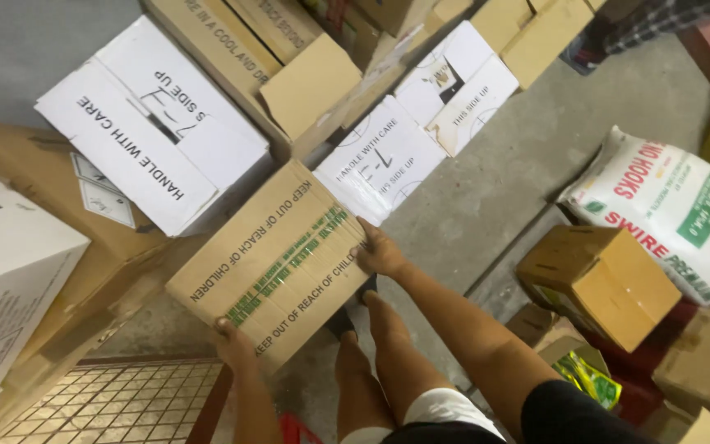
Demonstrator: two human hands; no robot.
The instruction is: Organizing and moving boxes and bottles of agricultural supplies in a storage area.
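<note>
Both forearms reach down from the camera to a brown rectangular cardboard carton with green tape [277, 263], held above the grey concrete floor [486, 197]. Its long axis runs diagonally, lower left to upper right. Left hand [236, 344] clasps the near lower corner; right hand [378, 251] presses flat on the far right edge (fingers partly hidden). White cardboard boxes [149, 123] lie just beyond.
</note>
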